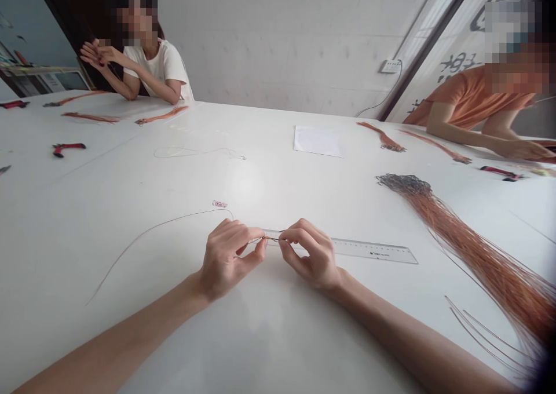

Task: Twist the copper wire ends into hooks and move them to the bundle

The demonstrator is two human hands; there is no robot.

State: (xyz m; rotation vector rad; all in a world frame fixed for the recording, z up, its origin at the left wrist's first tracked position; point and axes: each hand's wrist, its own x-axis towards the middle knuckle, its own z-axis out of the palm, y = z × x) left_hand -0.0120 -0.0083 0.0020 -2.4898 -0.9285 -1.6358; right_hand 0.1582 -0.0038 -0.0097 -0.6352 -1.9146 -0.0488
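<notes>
My left hand (pixel 234 258) pinches a thin brownish wire (pixel 150 229) between thumb and fingertips. From that hand the wire loops up and curves away to the left across the white table. My right hand (pixel 310 255) has its thumb and fingertips closed on the wire's short dark end, which spans the small gap between both hands. Exactly how the strands meet at the fingertips is too small to make out. Under and behind the hands lies a clear ruler (pixel 376 251), partly covered by my fingers. Just beyond my left hand is a small red-and-white wrapper (pixel 219 204).
On the right lies a large bundle of orange-brown wires (pixel 469 243) with dark tangled ends, beside several loose strands. A paper sheet (pixel 317 141) and red-handled pliers (pixel 68 148) lie farther off. Two people sit across the white table (pixel 269 347), with smaller wire bundles near them.
</notes>
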